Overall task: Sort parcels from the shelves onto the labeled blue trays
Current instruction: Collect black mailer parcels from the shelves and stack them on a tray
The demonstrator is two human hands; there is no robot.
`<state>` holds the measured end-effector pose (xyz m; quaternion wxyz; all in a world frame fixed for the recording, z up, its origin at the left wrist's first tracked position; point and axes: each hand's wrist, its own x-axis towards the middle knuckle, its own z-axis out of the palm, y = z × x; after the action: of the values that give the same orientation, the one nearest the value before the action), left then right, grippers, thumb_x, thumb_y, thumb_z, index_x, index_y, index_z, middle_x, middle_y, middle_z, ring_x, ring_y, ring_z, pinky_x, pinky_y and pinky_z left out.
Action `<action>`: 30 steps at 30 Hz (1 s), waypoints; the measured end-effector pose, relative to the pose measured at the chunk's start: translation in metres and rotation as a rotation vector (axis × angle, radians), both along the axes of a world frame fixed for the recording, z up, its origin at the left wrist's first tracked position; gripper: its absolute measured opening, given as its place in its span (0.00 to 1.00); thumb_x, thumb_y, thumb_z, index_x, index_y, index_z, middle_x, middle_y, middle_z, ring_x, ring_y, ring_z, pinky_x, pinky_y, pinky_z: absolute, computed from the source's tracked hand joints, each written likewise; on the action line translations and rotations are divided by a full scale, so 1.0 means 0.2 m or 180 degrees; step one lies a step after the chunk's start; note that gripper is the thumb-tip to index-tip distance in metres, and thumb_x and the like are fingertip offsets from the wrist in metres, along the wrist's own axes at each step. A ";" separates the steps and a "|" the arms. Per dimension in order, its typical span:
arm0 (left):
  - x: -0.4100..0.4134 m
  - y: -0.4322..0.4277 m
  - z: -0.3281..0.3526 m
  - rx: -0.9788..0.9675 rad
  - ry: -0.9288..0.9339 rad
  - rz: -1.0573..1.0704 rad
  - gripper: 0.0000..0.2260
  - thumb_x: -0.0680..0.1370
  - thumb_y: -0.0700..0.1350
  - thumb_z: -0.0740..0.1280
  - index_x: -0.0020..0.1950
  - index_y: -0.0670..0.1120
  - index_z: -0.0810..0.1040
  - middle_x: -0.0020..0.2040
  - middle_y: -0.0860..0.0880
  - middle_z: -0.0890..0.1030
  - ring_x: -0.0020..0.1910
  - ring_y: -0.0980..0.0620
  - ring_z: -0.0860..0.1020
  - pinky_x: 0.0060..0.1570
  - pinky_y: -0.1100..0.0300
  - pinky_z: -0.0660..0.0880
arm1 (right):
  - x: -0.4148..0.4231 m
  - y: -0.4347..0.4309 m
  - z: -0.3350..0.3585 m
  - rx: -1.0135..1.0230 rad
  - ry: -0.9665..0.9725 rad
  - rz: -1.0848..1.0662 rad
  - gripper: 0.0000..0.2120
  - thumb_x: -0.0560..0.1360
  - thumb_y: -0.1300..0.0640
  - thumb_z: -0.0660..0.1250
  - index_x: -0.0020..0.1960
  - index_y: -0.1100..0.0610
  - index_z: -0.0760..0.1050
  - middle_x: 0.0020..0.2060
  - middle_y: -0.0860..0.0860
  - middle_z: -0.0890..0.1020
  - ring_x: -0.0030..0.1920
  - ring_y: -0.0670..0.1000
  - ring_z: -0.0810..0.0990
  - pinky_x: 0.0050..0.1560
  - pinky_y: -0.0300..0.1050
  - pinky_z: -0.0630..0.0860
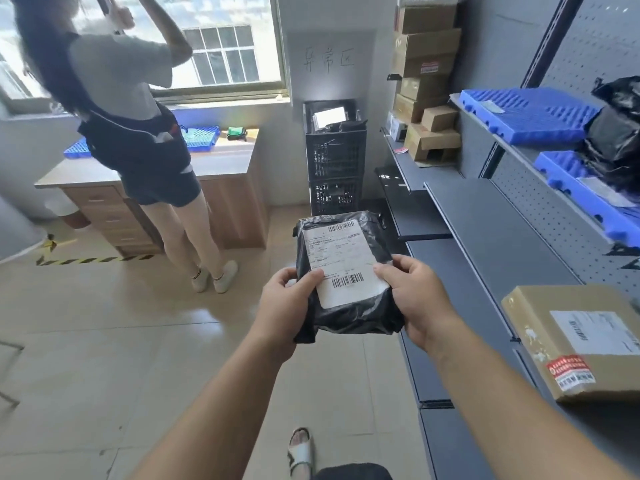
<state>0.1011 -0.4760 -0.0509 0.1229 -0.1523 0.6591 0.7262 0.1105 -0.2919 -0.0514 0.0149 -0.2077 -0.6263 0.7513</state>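
I hold a black plastic-wrapped parcel point(349, 313) with a white barcode label facing up, in front of my chest. My left hand point(287, 306) grips its left edge with the thumb on the label. My right hand point(415, 299) grips its right edge. Blue trays lie on the right-hand shelves: an upper tray point(526, 114) and a lower one point(581, 195), with a black bagged parcel point(620, 133) resting between them. More blue trays point(204, 136) sit on the desk by the window. A brown cardboard parcel point(571, 341) lies on the shelf at right.
Another person point(131, 140) stands at the wooden desk point(221, 168) by the window. Stacked black crates point(334, 157) stand against the back wall. Cardboard boxes point(426, 64) are piled on the far shelves. Grey metal shelves point(485, 230) run along my right.
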 end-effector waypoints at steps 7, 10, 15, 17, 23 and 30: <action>-0.62 0.08 0.06 0.0024 0.0049 -0.0391 0.12 0.78 0.49 0.73 0.57 0.44 0.78 0.47 0.42 0.87 0.33 0.44 0.78 0.29 0.59 0.69 | -0.51 0.06 0.02 0.0051 0.0056 -0.0356 0.24 0.70 0.53 0.72 0.65 0.57 0.78 0.54 0.52 0.87 0.54 0.55 0.86 0.56 0.56 0.83; -0.85 0.14 0.12 0.0016 0.0082 -0.0639 0.11 0.78 0.49 0.73 0.56 0.45 0.78 0.46 0.45 0.87 0.34 0.44 0.79 0.29 0.59 0.70 | -0.67 0.11 0.08 0.0123 0.0155 -0.0615 0.20 0.70 0.53 0.73 0.61 0.54 0.79 0.52 0.51 0.87 0.54 0.54 0.86 0.58 0.56 0.82; -1.13 0.29 0.19 0.0011 0.0116 -0.1030 0.12 0.78 0.48 0.73 0.57 0.43 0.78 0.43 0.44 0.86 0.31 0.45 0.78 0.24 0.61 0.69 | -0.82 0.23 0.12 0.0308 0.0254 -0.1015 0.07 0.76 0.57 0.72 0.53 0.53 0.82 0.47 0.50 0.88 0.50 0.54 0.87 0.54 0.57 0.84; -1.20 0.38 0.21 0.0028 0.0139 -0.1163 0.13 0.77 0.48 0.73 0.57 0.43 0.79 0.43 0.45 0.86 0.32 0.45 0.78 0.24 0.62 0.68 | -0.85 0.29 0.14 0.0363 0.0259 -0.1189 0.06 0.77 0.59 0.71 0.53 0.54 0.82 0.46 0.50 0.88 0.49 0.54 0.87 0.54 0.56 0.84; -1.34 0.72 0.35 0.0333 0.0202 -0.1563 0.11 0.79 0.45 0.72 0.59 0.43 0.79 0.47 0.44 0.88 0.33 0.47 0.83 0.22 0.61 0.72 | -0.90 0.55 0.27 0.0755 0.0470 -0.1667 0.04 0.77 0.57 0.72 0.51 0.50 0.82 0.46 0.48 0.88 0.48 0.50 0.87 0.55 0.54 0.83; -1.42 1.09 0.53 0.0418 0.0414 -0.1876 0.09 0.79 0.47 0.71 0.58 0.48 0.80 0.48 0.46 0.88 0.32 0.45 0.83 0.21 0.60 0.71 | -0.88 0.85 0.45 0.0999 0.0834 -0.1912 0.08 0.78 0.54 0.71 0.58 0.50 0.81 0.50 0.45 0.87 0.52 0.47 0.86 0.56 0.51 0.83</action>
<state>-0.1821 -0.2573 0.0555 0.2953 0.1005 0.6330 0.7085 -0.0659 -0.1211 0.0384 0.3468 -0.2795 -0.6378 0.6283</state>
